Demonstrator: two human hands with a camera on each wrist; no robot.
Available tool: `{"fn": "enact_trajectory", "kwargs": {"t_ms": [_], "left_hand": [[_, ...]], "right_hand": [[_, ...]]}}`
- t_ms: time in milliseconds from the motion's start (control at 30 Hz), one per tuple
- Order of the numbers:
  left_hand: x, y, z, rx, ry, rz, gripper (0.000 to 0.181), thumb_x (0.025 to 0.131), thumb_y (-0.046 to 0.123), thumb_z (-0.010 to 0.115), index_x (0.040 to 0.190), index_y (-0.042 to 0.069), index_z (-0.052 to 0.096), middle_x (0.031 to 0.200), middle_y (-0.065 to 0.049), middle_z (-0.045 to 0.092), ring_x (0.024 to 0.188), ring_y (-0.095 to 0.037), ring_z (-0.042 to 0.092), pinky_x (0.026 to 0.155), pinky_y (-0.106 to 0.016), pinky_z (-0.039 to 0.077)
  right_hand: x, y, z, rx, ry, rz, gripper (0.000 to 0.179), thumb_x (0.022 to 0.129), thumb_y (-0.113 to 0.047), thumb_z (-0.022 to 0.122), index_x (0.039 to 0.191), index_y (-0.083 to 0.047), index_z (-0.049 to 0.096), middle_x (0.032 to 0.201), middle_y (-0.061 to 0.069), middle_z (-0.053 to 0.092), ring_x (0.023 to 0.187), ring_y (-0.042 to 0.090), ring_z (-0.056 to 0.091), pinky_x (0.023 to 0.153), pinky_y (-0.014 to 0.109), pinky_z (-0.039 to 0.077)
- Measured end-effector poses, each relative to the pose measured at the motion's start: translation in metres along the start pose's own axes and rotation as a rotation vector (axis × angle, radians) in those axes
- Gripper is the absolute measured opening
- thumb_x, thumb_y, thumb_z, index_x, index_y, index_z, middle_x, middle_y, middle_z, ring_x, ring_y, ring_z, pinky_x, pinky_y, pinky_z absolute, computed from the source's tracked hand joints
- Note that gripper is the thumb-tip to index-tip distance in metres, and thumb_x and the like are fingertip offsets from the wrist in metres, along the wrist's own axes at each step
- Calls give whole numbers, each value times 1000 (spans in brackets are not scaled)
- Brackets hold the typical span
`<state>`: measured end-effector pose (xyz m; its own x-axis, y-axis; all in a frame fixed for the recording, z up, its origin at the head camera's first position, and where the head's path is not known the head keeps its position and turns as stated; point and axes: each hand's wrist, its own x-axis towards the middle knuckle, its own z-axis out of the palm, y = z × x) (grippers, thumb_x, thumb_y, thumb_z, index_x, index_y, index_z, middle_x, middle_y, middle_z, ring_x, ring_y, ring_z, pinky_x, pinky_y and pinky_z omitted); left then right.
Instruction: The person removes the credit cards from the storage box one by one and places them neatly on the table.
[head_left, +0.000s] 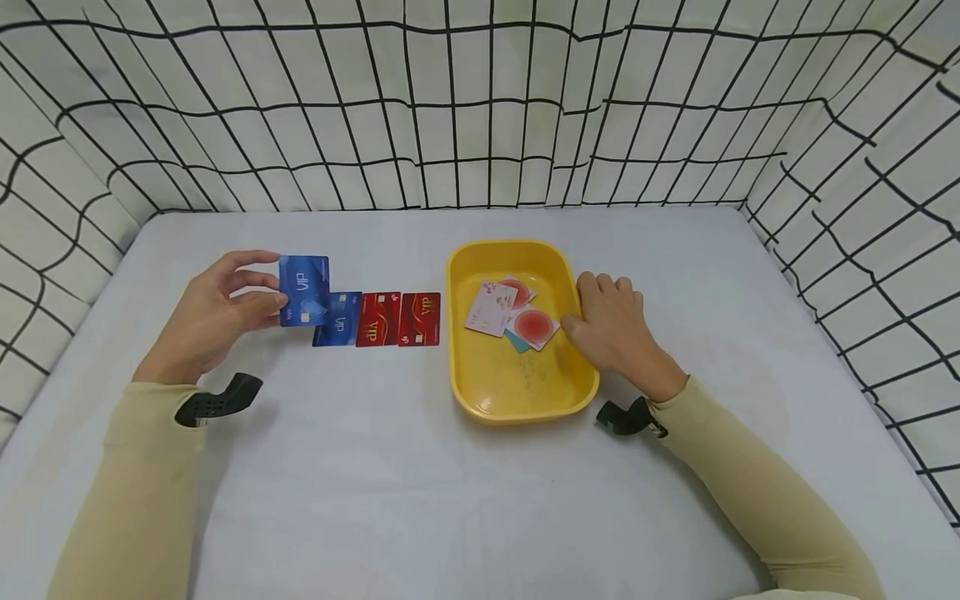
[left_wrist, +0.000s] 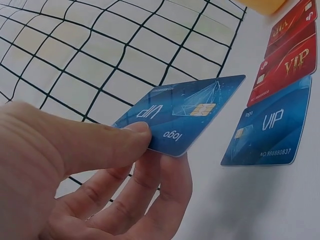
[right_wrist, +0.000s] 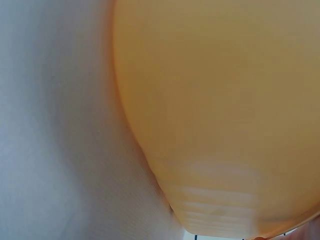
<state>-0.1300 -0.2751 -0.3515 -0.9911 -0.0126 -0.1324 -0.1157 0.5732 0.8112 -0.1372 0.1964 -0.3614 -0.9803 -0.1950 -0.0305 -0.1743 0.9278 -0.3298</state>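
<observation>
My left hand (head_left: pixel 217 308) pinches a blue VIP card (head_left: pixel 303 287) between thumb and fingers. In the left wrist view the card (left_wrist: pixel 190 107) is tilted, its print upside down. From the head it overlaps a second blue VIP card (head_left: pixel 339 323) lying on the table. Beside that one lie a red VIP card (head_left: pixel 377 321) and another red VIP card (head_left: pixel 420 321), forming a row. On the right, my right hand (head_left: pixel 618 333) grips the side rim of a yellow tray (head_left: pixel 517 404). Mostly the tray's outer wall (right_wrist: pixel 215 100) fills the right wrist view.
Inside the tray lie a pale pink card (head_left: pixel 489 310), a white card with a red circle (head_left: pixel 533 327), another partly covered one, and a light blue corner (head_left: pixel 518 342). A black wire grid (head_left: pixel 450 108) borders the white table (head_left: pixel 375 492) at the back and sides.
</observation>
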Motion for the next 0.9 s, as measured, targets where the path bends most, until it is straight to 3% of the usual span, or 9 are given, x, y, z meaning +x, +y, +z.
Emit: {"fn": "enact_trajectory", "kwargs": {"t_ms": [367,900], "left_hand": [[1,-14,-6,-30,-31,-19,64,102,23,65,159,21,36,122,3,53,92,0,65,81,-11,58],[4,-30,-11,81,-120,-80,63,105,27,59,162,18,35,151,-15,46,101,3,59,82,-9,57]], "right_hand": [[0,0,0,-2,5,-1,27,90,-25,46,107,-4,50,94,14,48,94,33,38,77,41,24],[0,2,2,-9,16,-8,27,90,-24,45,107,-4,51,93,14,48,94,33,38,77,41,24]]}}
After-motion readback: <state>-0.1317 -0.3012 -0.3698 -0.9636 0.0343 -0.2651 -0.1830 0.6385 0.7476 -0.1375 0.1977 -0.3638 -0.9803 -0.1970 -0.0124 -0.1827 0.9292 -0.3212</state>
